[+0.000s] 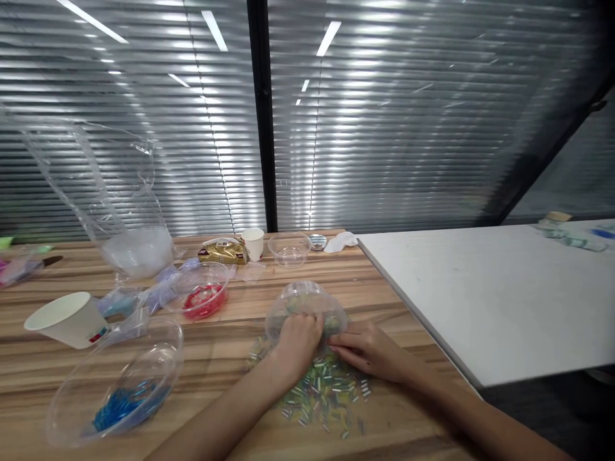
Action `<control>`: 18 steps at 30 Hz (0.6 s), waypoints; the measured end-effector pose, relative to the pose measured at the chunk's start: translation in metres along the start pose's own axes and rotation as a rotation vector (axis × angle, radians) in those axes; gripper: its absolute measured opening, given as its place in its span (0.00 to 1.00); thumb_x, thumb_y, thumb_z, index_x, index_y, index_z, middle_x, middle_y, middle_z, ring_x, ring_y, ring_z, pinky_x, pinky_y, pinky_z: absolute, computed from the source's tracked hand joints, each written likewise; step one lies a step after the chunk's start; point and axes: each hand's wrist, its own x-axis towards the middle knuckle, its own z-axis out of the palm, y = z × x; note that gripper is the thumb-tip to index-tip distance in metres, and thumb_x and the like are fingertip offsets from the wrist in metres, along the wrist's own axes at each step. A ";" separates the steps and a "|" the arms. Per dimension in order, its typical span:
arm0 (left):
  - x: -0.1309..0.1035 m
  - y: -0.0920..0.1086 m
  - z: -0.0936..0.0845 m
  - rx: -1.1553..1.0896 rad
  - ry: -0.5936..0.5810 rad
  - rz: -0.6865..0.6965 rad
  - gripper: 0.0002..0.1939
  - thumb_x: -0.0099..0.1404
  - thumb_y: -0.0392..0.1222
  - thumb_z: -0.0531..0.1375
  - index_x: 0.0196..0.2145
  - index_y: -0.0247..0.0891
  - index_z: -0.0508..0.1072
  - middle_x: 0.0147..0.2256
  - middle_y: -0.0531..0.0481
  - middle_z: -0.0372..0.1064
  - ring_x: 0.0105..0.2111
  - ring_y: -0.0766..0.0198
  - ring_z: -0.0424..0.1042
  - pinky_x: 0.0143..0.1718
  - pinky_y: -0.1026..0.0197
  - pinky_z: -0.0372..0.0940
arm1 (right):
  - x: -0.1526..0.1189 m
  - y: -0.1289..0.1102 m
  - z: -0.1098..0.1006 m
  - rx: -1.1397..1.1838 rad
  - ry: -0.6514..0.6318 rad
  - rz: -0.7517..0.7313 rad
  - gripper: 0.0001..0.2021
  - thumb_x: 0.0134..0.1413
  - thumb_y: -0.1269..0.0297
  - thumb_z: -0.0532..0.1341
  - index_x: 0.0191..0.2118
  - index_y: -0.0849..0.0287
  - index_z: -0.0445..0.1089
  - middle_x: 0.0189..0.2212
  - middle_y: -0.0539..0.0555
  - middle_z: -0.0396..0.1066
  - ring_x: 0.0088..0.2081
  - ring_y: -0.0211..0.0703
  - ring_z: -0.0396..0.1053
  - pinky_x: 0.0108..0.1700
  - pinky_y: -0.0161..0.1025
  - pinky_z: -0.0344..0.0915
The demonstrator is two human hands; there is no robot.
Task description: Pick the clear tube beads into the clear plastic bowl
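A clear plastic bowl (300, 289) lies tipped on its side, its mouth facing me, with some green beads inside. Loose green and yellow tube-shaped beads (327, 390) are spread over the wooden table in front of it. My left hand (298, 336) reaches into the bowl's mouth with bent fingers pressed together; the fingertips are hidden, and so is whatever they hold. At the bowl's right rim, my right hand (372, 352) has its thumb and fingers closed on the edge.
To the left stand a bowl of blue beads (118, 406), a bowl of red beads (204, 301) and a tilted paper cup (67, 320). Along the back are a gold packet (223, 251), another paper cup (253, 243) and a clear bowl (289, 250). A white table (480, 294) adjoins on the right.
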 end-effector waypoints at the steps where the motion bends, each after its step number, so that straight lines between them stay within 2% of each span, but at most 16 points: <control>1: 0.000 0.000 0.001 0.001 0.003 0.003 0.13 0.65 0.27 0.49 0.46 0.28 0.66 0.36 0.35 0.72 0.39 0.51 0.73 0.35 0.55 0.68 | -0.001 0.000 0.001 -0.002 0.005 0.002 0.14 0.63 0.67 0.49 0.37 0.60 0.71 0.26 0.52 0.71 0.25 0.37 0.66 0.27 0.32 0.56; 8: 0.000 -0.003 0.003 -0.005 0.018 0.013 0.13 0.64 0.26 0.49 0.46 0.29 0.66 0.35 0.36 0.72 0.38 0.53 0.73 0.35 0.57 0.68 | -0.004 0.002 0.008 -0.036 0.057 -0.002 0.14 0.64 0.66 0.49 0.37 0.60 0.72 0.25 0.53 0.72 0.26 0.37 0.67 0.28 0.33 0.58; 18: -0.003 -0.002 -0.002 -0.015 -0.002 0.011 0.16 0.63 0.25 0.49 0.48 0.27 0.65 0.37 0.34 0.72 0.39 0.49 0.73 0.35 0.54 0.67 | -0.004 0.005 0.008 -0.034 0.011 0.007 0.12 0.62 0.68 0.51 0.40 0.60 0.72 0.27 0.53 0.73 0.27 0.38 0.68 0.29 0.33 0.59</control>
